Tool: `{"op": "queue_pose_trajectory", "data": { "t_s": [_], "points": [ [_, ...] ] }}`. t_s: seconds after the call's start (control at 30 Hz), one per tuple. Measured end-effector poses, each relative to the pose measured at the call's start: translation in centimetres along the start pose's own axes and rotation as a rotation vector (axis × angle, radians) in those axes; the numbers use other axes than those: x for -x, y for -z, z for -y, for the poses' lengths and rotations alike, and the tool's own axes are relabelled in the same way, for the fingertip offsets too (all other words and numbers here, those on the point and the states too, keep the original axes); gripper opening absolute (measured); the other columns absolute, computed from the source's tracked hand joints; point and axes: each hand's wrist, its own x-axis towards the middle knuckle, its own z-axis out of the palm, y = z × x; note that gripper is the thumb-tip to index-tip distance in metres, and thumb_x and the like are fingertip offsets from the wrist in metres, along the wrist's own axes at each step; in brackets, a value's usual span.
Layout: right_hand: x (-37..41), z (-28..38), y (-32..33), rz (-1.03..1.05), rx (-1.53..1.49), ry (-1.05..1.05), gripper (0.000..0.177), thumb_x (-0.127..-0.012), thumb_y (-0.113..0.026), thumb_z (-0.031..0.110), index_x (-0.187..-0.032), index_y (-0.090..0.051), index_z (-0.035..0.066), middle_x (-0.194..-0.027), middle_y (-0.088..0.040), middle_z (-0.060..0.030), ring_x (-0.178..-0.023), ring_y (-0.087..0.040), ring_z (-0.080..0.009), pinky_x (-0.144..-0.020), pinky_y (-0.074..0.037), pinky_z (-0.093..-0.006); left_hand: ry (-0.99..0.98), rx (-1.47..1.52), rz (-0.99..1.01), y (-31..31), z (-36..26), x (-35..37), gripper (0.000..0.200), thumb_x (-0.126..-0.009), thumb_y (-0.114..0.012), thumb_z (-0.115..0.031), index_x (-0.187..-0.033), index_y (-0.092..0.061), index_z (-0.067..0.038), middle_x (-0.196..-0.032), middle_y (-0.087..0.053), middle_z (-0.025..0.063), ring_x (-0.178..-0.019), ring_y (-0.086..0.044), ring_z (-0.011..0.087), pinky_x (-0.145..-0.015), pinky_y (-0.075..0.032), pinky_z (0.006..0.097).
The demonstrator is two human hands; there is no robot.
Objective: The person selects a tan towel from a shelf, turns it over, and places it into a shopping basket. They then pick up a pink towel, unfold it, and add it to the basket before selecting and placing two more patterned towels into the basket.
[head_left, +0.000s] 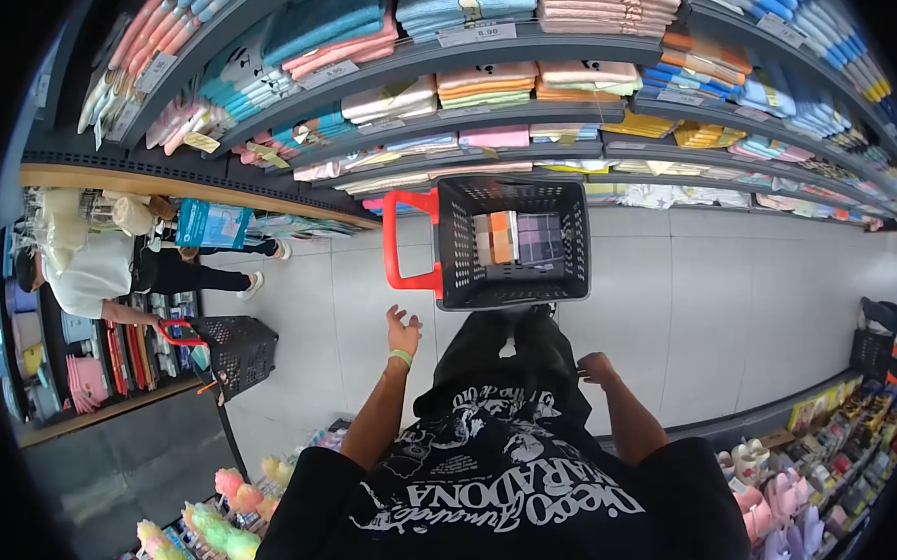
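Observation:
A black shopping basket (513, 301) with a red handle (394, 248) stands on the floor in front of my legs. Inside it lie an orange and white checked item (494, 238) and a dark plaid one (540, 240). My left hand (402, 332), a band at its wrist, hangs just below the red handle without touching it, fingers apart and holding nothing. To the right of my legs is my right hand (596, 368), its fingers partly curled; whether anything is in them cannot be made out.
Shelves of folded towels (487, 80) span the far side. At the left, a person (93, 277) holds another black basket (233, 353). Slippers (784, 495) hang at the lower right. Another person's legs (882, 315) and a basket (874, 355) show at the right edge.

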Motion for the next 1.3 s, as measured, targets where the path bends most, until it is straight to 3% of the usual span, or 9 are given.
{"op": "queue_pose_trajectory", "data": {
  "t_s": [0.1,0.2,0.5,0.7,0.77,0.87,0.97,1.17,1.3],
  "points": [
    [-1.9,1.1,-3.8,-0.234,0.609,0.29,0.026,-0.084,-0.054,0.02,-0.096,-0.07,0.004,-0.097,-0.07,-0.017,-0.089,-0.068,-0.0321,-0.078,-0.055,-0.0417,0.578,-0.28,0.729,-0.9,1.6,-2.2,0.04,-0.085,-0.06,-0.014,-0.123,-0.05,-0.01,-0.11,-0.062,0.0102,-0.082,-0.067,0.0245,-0.066,-0.055,0.0384],
    [0.6,3.8,-6.1,-0.319,0.519,0.257,0.029,-0.08,-0.055,0.024,-0.095,-0.071,0.006,-0.101,-0.068,-0.0221,-0.1,-0.063,-0.0378,-0.091,-0.049,-0.0435,0.38,-0.493,0.86,-4.6,2.4,1.0,0.027,-0.087,-0.059,-0.013,-0.113,-0.06,-0.007,-0.099,-0.069,0.008,-0.081,-0.068,0.0195,-0.065,-0.054,0.0318],
    [-3.1,3.6,-11.3,-0.353,0.473,0.455,0.022,-0.087,-0.061,0.026,-0.095,-0.068,0.007,-0.091,-0.068,-0.0179,-0.091,-0.064,-0.0395,-0.078,-0.052,-0.047,0.395,-0.001,0.783,-15.7,3.1,2.5,0.019,-0.096,-0.047,-0.005,-0.111,-0.059,-0.003,-0.097,-0.069,0.0109,-0.081,-0.069,0.0179,-0.066,-0.056,0.0293],
    [-5.6,2.4,-15.1,-0.169,0.23,0.457,0.007,-0.084,-0.059,0.01,-0.086,-0.064,0.006,-0.083,-0.069,-0.0162,-0.082,-0.066,-0.0367,-0.071,-0.054,-0.0448,0.983,0.397,0.582,-22.8,6.9,-7.8,0.026,-0.09,-0.059,-0.015,-0.112,-0.054,-0.002,-0.105,-0.064,0.0175,-0.096,-0.066,0.0317,-0.081,-0.056,0.0427],
    [-7.1,2.9,-16.0,-0.109,0.247,0.45,0.007,-0.084,-0.06,0.011,-0.086,-0.064,0.005,-0.083,-0.069,-0.0159,-0.082,-0.067,-0.036,-0.071,-0.054,-0.0437,0.709,-0.224,0.824,-25.5,3.6,-10.3,0.024,-0.089,-0.059,-0.019,-0.111,-0.056,-0.009,-0.102,-0.068,0.0094,-0.086,-0.068,0.0225,-0.068,-0.052,0.0356],
    [-8.5,2.8,-17.2,0.111,0.071,0.393,0.009,-0.086,-0.062,0.014,-0.087,-0.064,0.005,-0.083,-0.069,-0.0136,-0.081,-0.068,-0.032,-0.071,-0.054,-0.0372,0.833,-0.141,0.824,-28.3,7.7,-15.1,0.026,-0.089,-0.059,-0.02,-0.112,-0.055,-0.009,-0.106,-0.066,0.0089,-0.089,-0.067,0.0219,-0.069,-0.052,0.0356],
    [-10.6,2.0,-18.2,0.188,-0.016,0.345,0.012,-0.088,-0.06,0.012,-0.093,-0.063,0.001,-0.082,-0.069,-0.0112,-0.079,-0.07,-0.0233,-0.071,-0.054,-0.0317,0.88,-0.19,0.613,-30.6,10.4,-19.2,0.031,-0.089,-0.057,-0.015,-0.117,-0.051,-0.003,-0.115,-0.062,0.014,-0.098,-0.065,0.0296,-0.078,-0.055,0.0406],
    [-13.1,2.7,-18.7,0.121,-0.121,0.286,0.006,-0.088,-0.057,0.007,-0.088,-0.06,0.001,-0.082,-0.068,-0.0122,-0.078,-0.069,-0.0268,-0.07,-0.053,-0.0342,0.346,-0.789,0.161,-32.3,21.4,-25.0,0.061,-0.086,-0.062,-0.032,-0.122,-0.04,0.012,-0.115,-0.057,0.0292,-0.104,-0.06,0.042,-0.092,-0.049,0.0482],
    [-14.3,2.6,-18.9,0.191,-0.244,0.261,0.006,-0.09,-0.055,0.006,-0.09,-0.058,0.0,-0.083,-0.067,-0.0121,-0.077,-0.068,-0.0261,-0.071,-0.053,-0.0333,0.224,-0.384,0.146,-33.2,25.5,-27.7,0.063,-0.079,-0.076,-0.033,-0.116,-0.047,0.009,-0.112,-0.062,0.0246,-0.102,-0.063,0.032,-0.089,-0.049,0.0369]
  ]
}}
